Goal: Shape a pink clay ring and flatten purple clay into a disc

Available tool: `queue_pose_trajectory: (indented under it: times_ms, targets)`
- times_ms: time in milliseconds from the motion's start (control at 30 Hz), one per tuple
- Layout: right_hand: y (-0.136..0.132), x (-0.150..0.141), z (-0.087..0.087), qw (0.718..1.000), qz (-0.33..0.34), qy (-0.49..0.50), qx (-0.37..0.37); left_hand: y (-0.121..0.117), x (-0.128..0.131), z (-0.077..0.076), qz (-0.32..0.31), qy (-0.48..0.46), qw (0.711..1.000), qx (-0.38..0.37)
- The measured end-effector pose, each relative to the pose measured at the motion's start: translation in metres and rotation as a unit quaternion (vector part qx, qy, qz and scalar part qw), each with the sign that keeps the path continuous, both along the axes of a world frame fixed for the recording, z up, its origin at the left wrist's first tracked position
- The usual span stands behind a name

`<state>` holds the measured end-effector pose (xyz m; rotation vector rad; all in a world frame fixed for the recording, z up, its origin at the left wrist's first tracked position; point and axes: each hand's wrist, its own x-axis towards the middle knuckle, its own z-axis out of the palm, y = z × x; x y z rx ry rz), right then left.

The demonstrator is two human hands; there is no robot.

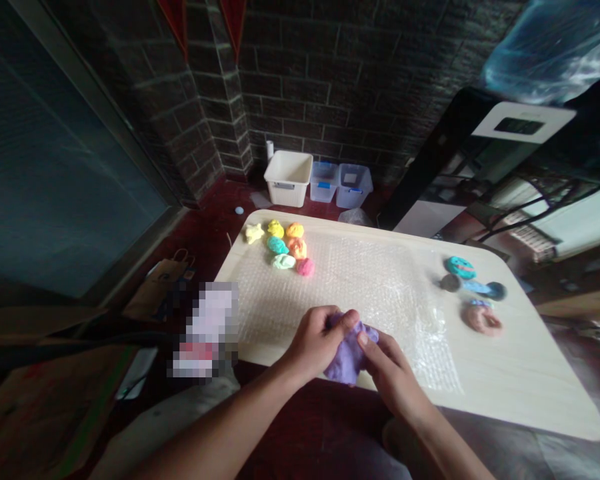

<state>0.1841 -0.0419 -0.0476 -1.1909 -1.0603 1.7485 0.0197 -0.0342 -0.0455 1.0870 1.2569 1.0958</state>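
A lump of purple modelling clay (347, 359) is held between both my hands, over the near edge of the table. My left hand (320, 335) grips its left side, with the thumb pressed on top. On the other side, my right hand (386, 365) has its thumb and fingers closed on the clay. Several small clay lumps lie at the table's far left, among them a yellow one (275, 229), a teal one (278, 246), an orange one (298, 249) and a pink one (305, 267).
Bubble wrap (360, 280) covers much of the table (545, 380). On the right lie a teal clay disc (461, 267), a blue dumbbell-shaped piece (480, 287) and a brownish-pink clay ring (475, 320). Beyond stand a white bin (286, 190), clear boxes (353, 193) and a water dispenser (445, 153).
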Motion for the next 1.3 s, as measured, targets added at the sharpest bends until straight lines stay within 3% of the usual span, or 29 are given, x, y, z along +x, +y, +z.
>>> queue_pose_trajectory:
  times_ms: [233, 500, 667, 800, 900, 1100, 1200, 1300]
  targets:
    - [0.001, -0.011, 0.010, 0.997, 0.058, 0.044, 0.031, 0.000, -0.002, 0.005, 0.001, 0.045, 0.999, 0.015]
    - [-0.003, -0.017, 0.010, 0.996, -0.003, 0.072, -0.047, 0.001, -0.002, 0.011, -0.005, -0.013, 1.000, -0.028]
    - [-0.003, -0.015, 0.005, 0.998, 0.022, 0.055, -0.030, 0.003, -0.004, 0.007, 0.025, 0.056, 0.998, -0.007]
    - [-0.001, -0.011, 0.005, 0.999, -0.028, 0.035, -0.029, 0.003, -0.004, 0.005, 0.017, 0.084, 0.996, 0.020]
    - [0.000, -0.008, 0.006, 0.999, -0.045, -0.020, -0.001, 0.000, -0.002, 0.008, -0.020, 0.093, 0.995, 0.027]
    - [0.001, -0.011, 0.012, 0.989, 0.041, -0.100, 0.096, -0.006, 0.002, 0.012, -0.013, 0.155, 0.988, 0.021]
    - [0.001, -0.013, 0.011, 0.985, 0.024, -0.104, 0.132, -0.003, 0.002, 0.009, -0.014, 0.155, 0.987, 0.034]
    - [0.002, -0.012, 0.008, 0.990, 0.008, -0.083, 0.110, 0.000, 0.003, 0.005, -0.017, 0.132, 0.990, 0.040]
